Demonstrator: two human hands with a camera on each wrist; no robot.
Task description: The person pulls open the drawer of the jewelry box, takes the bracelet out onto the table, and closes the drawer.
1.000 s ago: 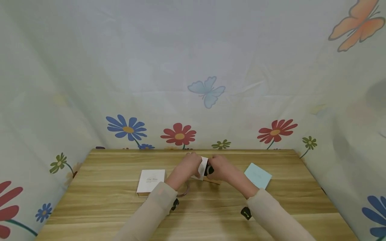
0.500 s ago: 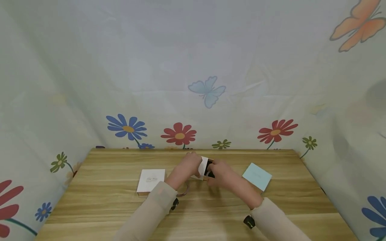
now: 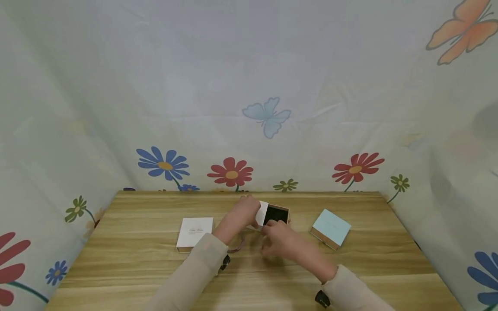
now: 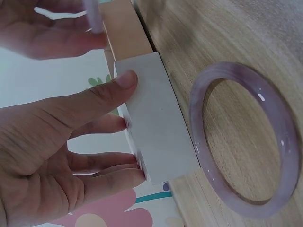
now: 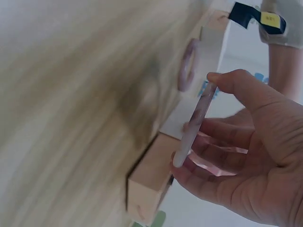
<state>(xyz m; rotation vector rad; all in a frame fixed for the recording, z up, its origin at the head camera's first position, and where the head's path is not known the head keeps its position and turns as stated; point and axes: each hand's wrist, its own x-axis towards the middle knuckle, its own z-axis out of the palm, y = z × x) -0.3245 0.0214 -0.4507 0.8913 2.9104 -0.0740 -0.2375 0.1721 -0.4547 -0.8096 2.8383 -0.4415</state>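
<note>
My left hand (image 3: pixel 242 214) grips the white sleeve (image 4: pixel 154 118) of a small slide-out box, thumb on its side and fingers on the top face. From the sleeve's right end the tan drawer (image 5: pixel 150 172) is pulled partly out, and its black inside (image 3: pixel 277 214) shows. My right hand (image 3: pixel 285 242) is just in front of the drawer. It pinches a pale, purple-streaked bangle (image 5: pixel 196 124) between thumb and fingers, seen edge-on in the right wrist view. A second, lilac bangle (image 4: pixel 288 146) lies flat on the table beside the sleeve, partly behind my left arm in the head view.
A white box (image 3: pixel 195 232) with printed lettering lies to the left on the wooden table (image 3: pixel 136 242). To the right is a light blue box (image 3: pixel 331 228) with tan sides. A patterned cloth (image 3: pixel 194 86) hangs behind the table.
My right hand has reached into the drawer, then drawn back toward me with the bangle, uncovering the black inside. My left hand has stayed on the sleeve.
</note>
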